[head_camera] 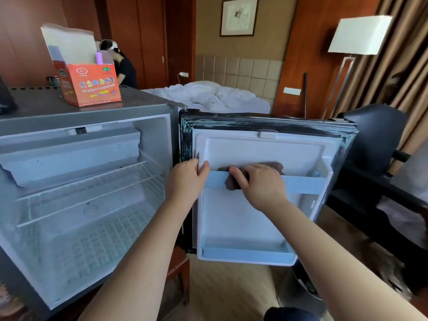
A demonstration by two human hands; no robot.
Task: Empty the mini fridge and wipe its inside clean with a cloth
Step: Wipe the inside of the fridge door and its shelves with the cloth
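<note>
Mini fridge [69,114]: the door rail [303,184] may snap off if your right grip [261,184], clutching the cloth [276,165], presses hard; your left grip [187,179] clasps the door [254,218] edge.

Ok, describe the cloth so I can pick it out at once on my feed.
Start at the open fridge door, swung out to the right of the cabinet. On its upper shelf rail, the cloth is the crumpled brown wad draped over the rail under the right hand. It is the only dark, soft thing against the white door liner.
</note>
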